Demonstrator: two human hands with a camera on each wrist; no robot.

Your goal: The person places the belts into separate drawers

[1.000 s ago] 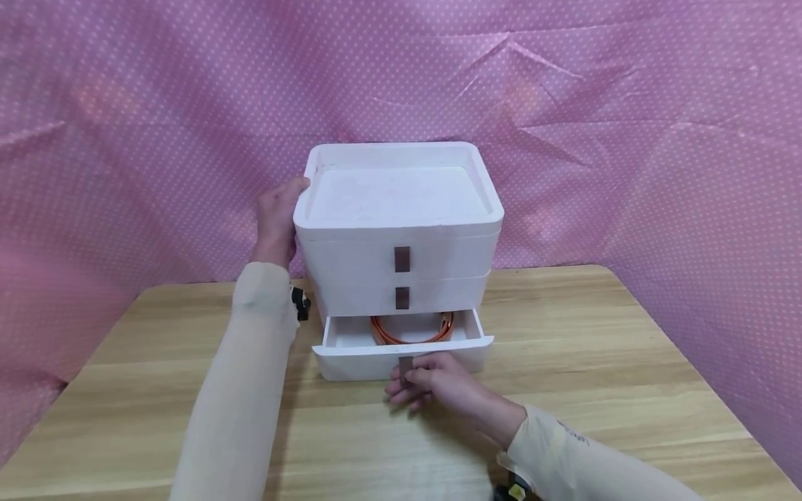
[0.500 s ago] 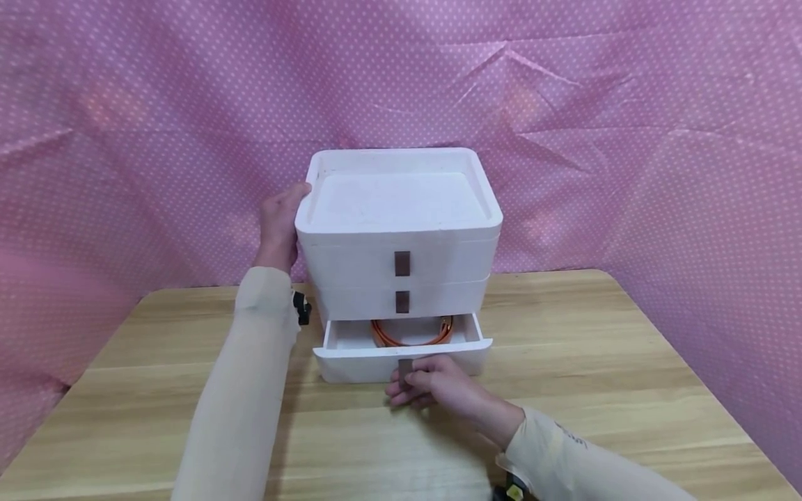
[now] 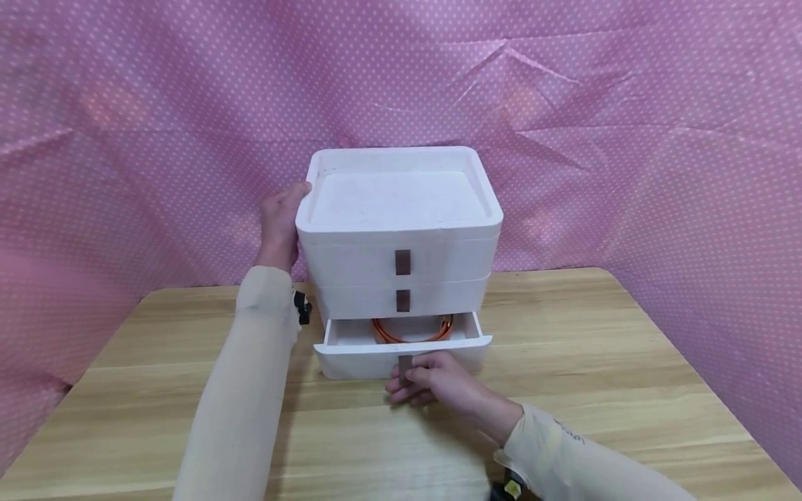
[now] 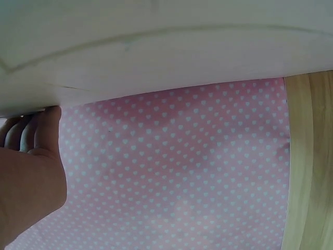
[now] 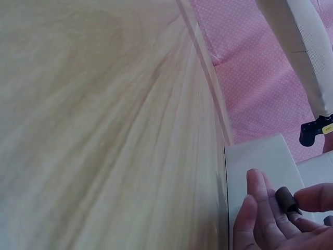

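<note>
A white drawer cabinet [image 3: 401, 202] stands on the table, its bottom drawer [image 3: 357, 362] pulled part way out. Coiled in that drawer lies an orange cable [image 3: 385, 332], partly hidden by the drawer above. My right hand [image 3: 441, 383] pinches the brown pull tab [image 3: 405, 365] on the drawer front between thumb and fingers, as the right wrist view also shows at the tab [image 5: 286, 199]. On the cabinet's left side rests my left hand [image 3: 278, 219], near the top rim. In the left wrist view its fingers [image 4: 47, 130] touch the white side wall [image 4: 182, 60].
Two upper drawers with brown tabs [image 3: 403, 262] are pushed in. The cabinet top is a shallow tray [image 3: 401, 198]. Pink dotted cloth [image 3: 564, 104] hangs behind and on both sides of the wooden table [image 3: 595, 362].
The bottom drawer has slid very slightly inward, with my right hand still pinching its tab. My left hand stays against the cabinet's side. The head view has shifted a little.
</note>
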